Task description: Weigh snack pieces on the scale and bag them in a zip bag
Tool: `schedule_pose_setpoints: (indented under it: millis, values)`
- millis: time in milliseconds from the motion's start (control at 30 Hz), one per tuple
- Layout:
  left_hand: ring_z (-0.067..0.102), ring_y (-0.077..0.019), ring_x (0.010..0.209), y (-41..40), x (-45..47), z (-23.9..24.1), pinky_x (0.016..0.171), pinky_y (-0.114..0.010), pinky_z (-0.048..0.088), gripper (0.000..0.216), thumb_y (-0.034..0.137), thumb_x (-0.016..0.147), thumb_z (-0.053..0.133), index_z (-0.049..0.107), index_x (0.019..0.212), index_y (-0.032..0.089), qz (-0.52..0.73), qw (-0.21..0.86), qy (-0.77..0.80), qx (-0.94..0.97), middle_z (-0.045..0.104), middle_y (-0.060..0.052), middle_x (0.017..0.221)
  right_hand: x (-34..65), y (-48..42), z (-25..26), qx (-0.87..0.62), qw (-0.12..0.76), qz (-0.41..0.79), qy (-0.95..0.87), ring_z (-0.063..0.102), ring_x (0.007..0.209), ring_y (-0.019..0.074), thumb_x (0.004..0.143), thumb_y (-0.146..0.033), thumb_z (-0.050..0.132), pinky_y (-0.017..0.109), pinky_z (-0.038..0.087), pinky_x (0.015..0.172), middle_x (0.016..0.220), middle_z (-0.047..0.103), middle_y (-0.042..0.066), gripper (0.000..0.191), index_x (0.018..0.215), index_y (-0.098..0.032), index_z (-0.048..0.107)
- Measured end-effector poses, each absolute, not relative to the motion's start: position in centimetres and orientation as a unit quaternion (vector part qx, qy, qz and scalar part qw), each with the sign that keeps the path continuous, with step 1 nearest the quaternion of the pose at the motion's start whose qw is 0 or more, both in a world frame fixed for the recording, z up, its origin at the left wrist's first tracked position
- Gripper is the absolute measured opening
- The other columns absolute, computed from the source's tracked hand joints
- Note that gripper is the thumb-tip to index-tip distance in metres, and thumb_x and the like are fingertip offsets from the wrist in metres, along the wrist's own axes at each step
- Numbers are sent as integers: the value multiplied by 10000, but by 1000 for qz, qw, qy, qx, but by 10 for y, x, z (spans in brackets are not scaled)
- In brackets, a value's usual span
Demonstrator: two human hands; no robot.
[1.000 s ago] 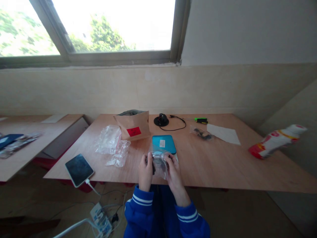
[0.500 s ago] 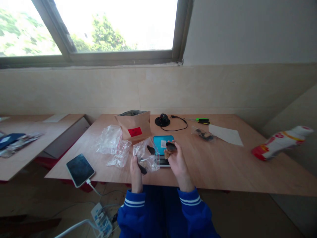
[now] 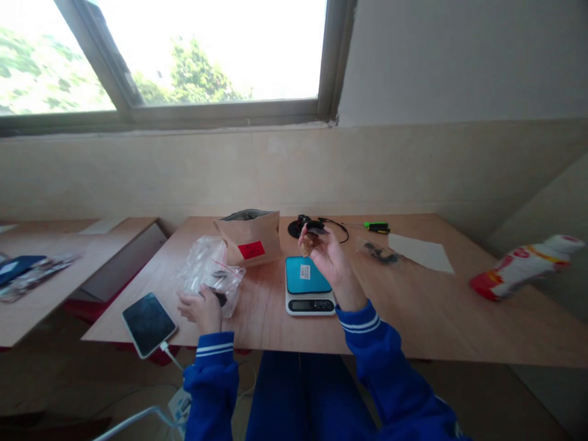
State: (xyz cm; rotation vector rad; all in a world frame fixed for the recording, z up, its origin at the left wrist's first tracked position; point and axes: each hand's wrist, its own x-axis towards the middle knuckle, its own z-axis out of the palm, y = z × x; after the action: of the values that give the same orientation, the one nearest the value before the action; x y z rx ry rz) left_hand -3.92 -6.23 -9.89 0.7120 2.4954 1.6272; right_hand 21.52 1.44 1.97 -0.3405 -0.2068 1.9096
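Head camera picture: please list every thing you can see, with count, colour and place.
Table: one, light wood, under the window.
Kitchen scale: one, white with blue top, near the front edge.
Paper bag: one, brown with red label, behind the scale on the left.
Plastic bags: clear, count unclear, left of the paper bag.
Phone: one, black screen, at the front left corner.
Cable: one, black, at the back.
Paper sheet: one, white, back right.
Snack packet: one, white and red, far right.
Left hand: on the plastic bags.
Right hand: raised above the scale, pinching a small dark piece.
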Motion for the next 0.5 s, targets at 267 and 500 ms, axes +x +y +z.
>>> schedule_pose_setpoints:
  millis: [267, 500]
  values:
    - [388, -243, 1293, -27, 11, -10, 1060, -430, 347, 476, 225, 876, 457, 412, 1349, 186, 554, -141, 580, 581, 426, -140, 1367, 158, 54, 80, -89, 469, 819, -318, 653, 768, 149, 922, -212, 439, 347, 564, 773, 761, 688, 19, 163, 837, -176, 573]
    - [476, -230, 1137, 7, 11, -9, 1008, -420, 391, 276, 249, 887, 483, 535, 1153, 200, 494, -92, 555, 663, 476, -100, 1173, 116, 91, 84, -106, 408, 786, -452, 627, 723, 126, 886, -271, 505, 305, 566, 736, 747, 651, -22, 80, 879, -202, 546]
